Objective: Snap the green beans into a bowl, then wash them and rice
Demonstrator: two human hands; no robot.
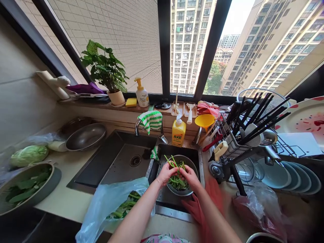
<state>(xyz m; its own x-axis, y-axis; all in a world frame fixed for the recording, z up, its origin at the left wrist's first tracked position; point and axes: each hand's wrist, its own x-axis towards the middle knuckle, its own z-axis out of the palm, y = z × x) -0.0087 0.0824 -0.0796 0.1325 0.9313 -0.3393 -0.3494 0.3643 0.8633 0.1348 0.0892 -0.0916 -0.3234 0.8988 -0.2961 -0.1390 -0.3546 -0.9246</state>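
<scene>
Both my hands are over a steel bowl (191, 164) that sits in the right basin of the sink. My left hand (166, 173) pinches green vegetable stalks (172, 162) that stick up from its fingers. My right hand (188, 174) is closed on the same stalks from the other side. More cut green stalks (177, 182) lie in the bowl under my hands. A clear plastic bag (111, 202) with more green stalks rests on the sink's front edge by my left forearm.
The left sink basin (121, 162) has a drain. A yellow AXE bottle (178, 132) stands behind the bowl. A dish rack (243, 135) with chopsticks and plates (286, 173) is at the right. Red gloves (202, 206) lie by my right arm. A basin of leaves (25, 189), a cabbage (29, 155) and steel pans (86, 135) sit at the left.
</scene>
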